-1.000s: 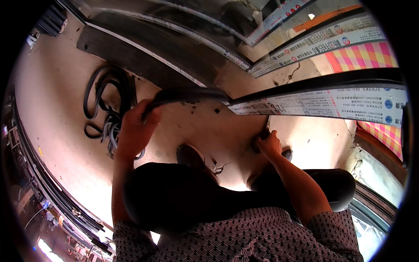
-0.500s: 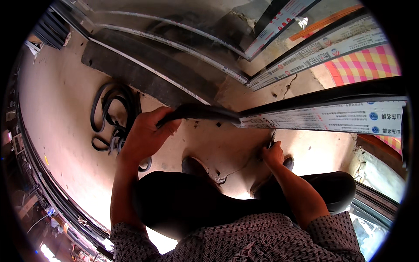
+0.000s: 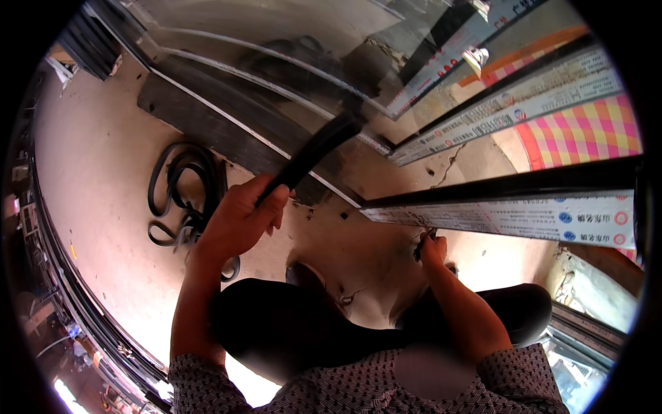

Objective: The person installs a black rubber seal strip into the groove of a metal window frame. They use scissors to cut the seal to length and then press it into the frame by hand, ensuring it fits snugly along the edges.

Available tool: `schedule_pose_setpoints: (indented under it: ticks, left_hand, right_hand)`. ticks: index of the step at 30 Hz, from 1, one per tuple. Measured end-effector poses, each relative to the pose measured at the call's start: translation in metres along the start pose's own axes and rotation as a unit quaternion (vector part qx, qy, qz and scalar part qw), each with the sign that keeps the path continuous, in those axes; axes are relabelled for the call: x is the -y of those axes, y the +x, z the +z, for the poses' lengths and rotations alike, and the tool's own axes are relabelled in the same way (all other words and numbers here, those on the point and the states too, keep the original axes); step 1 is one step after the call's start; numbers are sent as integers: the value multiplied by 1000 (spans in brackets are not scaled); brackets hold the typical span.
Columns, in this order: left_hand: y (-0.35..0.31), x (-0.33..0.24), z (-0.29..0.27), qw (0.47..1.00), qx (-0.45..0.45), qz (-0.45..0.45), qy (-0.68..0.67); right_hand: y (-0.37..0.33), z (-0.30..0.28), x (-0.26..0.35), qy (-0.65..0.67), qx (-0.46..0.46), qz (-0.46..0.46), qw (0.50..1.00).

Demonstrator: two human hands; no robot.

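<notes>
One black strip (image 3: 310,155): held up over the concrete floor (image 3: 96,179) before a dark glass panel (image 3: 289,58), its free end tilted up and away from the person.
What changed: half a second ago the strip stretched sideways, its far end at the near end of the film-covered bar (image 3: 510,217); now that end has swung upward, well apart from the bar.
What it means: the strip appears loose at its front end, governed by one hand alone and, by all signs, not seated in the bar at this moment.
Left hand (image 3: 241,221): closed, pinching the strip between thumb and curled fingers, with most of its visible length standing out beyond the grip.
Right hand (image 3: 433,250): drawn in tight around a small dark item (image 3: 418,249), too little of it showing to identify; the fist sits just below the bar's edge, and whether they touch cannot be told.
Strip's end: seen against the glass; contact cannot be judged.
On the floor: coiled strips (image 3: 189,219) lie beside the left forearm, apart from the raised piece.
At right: a checked cloth (image 3: 583,134) shows beyond the bar.
</notes>
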State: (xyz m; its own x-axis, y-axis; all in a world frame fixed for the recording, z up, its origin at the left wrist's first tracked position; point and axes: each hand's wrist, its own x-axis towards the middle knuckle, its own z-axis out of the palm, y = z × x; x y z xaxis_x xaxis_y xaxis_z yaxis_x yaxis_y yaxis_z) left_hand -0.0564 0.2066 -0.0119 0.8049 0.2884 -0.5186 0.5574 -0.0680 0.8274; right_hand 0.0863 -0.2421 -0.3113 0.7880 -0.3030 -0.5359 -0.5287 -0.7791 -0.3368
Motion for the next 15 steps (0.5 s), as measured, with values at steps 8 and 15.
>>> schedule_pose_setpoints:
  ticks: [8, 15]
  left_hand:
    - [-24, -6, -1, 998, -14, -12, -52]
    - [-78, -75, -9, 997, -42, -20, -54]
  right_hand:
    - [-57, -63, 83, 293, 164, 74, 939]
    - [-97, -153, 120, 262, 162, 72, 949]
